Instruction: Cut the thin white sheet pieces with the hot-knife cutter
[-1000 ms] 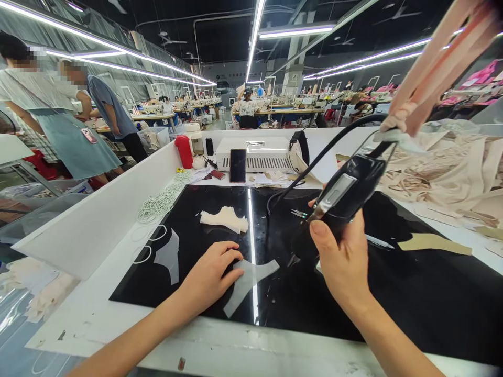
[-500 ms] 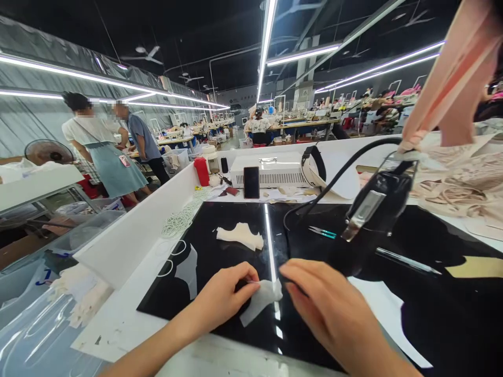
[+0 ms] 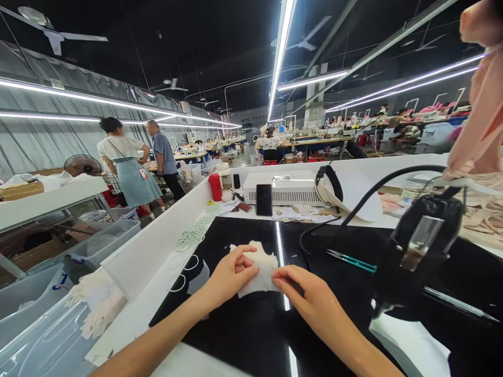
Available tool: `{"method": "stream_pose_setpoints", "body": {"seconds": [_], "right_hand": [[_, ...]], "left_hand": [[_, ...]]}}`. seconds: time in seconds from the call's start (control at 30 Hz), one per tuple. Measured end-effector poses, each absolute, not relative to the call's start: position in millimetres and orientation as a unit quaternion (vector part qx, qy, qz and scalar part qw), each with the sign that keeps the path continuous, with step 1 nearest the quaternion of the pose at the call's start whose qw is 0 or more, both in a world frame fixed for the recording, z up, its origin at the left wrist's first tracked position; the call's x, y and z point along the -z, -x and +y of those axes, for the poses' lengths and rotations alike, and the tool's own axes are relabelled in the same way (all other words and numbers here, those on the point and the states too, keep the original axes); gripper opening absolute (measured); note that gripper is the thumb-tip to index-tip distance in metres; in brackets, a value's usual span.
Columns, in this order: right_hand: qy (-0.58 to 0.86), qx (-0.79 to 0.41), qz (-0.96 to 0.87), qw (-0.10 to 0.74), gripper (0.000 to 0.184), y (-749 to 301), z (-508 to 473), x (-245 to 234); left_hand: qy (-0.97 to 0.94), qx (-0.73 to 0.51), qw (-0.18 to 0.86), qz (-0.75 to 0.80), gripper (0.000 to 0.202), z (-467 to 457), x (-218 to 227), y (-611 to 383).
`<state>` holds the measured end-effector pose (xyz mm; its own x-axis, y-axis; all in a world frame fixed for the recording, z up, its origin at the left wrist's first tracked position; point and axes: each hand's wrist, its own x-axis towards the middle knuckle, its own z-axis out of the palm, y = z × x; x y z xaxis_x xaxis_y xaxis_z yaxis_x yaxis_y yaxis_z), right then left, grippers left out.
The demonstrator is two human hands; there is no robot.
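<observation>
A small white fabric piece (image 3: pixel 259 281) is stretched between my two hands over the black table panel (image 3: pixel 243 327). My left hand (image 3: pixel 228 273) pinches its left side between thumb and fingers. At its right edge my right hand (image 3: pixel 308 290) grips it with the fingertips together. Just behind it, and partly covered by my left fingers, lie cream fabric pieces (image 3: pixel 265 255) in a small stack. A pale cut piece (image 3: pixel 199 278) rests left of my left hand, beside thin white rings (image 3: pixel 178 283).
Teal-handled thread snips (image 3: pixel 356 262) and a pen (image 3: pixel 459 305) lie to the right. A black device (image 3: pixel 424 246) with a thick cable stands there near a white pattern piece (image 3: pixel 412 340). A phone (image 3: pixel 264 199) leans against a white box (image 3: pixel 291 191). Several people are in the background.
My hands have carried the white piece forward to the cream stack. My right hand, apart from the piece before, now holds its right edge. The camera view has shifted.
</observation>
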<state>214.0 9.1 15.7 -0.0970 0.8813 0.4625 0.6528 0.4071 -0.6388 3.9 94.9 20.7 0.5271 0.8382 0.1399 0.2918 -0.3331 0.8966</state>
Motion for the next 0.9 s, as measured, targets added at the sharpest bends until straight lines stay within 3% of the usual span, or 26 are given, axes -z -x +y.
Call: {"method": "stream_pose_setpoints", "body": {"seconds": [0.3, 0.57, 0.9], "right_hand": [[0.595, 0.024, -0.715, 0.366, 0.032, -211, 67, -10], [0.606, 0.117, -0.733, 0.286, 0.016, -204, 82, 5], [0.475, 0.093, -0.791, 0.374, 0.023, -203, 17, -3]], "left_hand": [[-0.819, -0.319, 0.282, 0.384, 0.036, 158, -37, -19], [-0.892, -0.223, 0.153, 0.361, 0.034, 174, -18, -30], [-0.858, -0.21, 0.062, 0.465, 0.017, 144, -49, 47]]}}
